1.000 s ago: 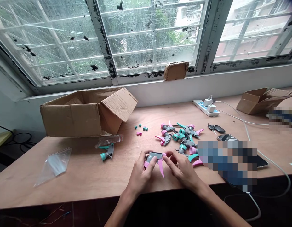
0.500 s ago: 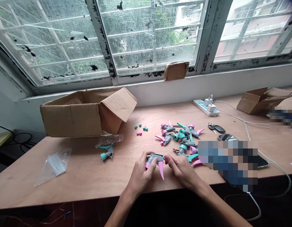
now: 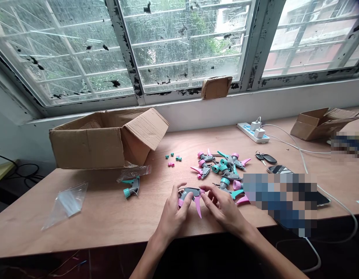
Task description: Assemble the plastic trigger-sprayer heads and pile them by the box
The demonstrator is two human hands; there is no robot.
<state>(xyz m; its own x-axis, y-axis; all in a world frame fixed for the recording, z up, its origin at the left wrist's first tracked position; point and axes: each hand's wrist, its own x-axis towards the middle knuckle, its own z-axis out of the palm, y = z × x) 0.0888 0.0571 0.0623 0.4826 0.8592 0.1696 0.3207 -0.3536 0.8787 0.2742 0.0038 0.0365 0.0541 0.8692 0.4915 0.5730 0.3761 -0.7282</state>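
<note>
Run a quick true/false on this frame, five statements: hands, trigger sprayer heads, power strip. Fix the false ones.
1. The left hand holds a trigger sprayer head. True.
2. That head is teal all over. False: it has a grey body and a pink trigger.
3. The right hand touches the head's pink nozzle cap. True.
4. It is the only sprayer head in view. False: a pile of similar heads lies beyond the right hand.
5. Two white chargers are plugged into the power strip. True.
</note>
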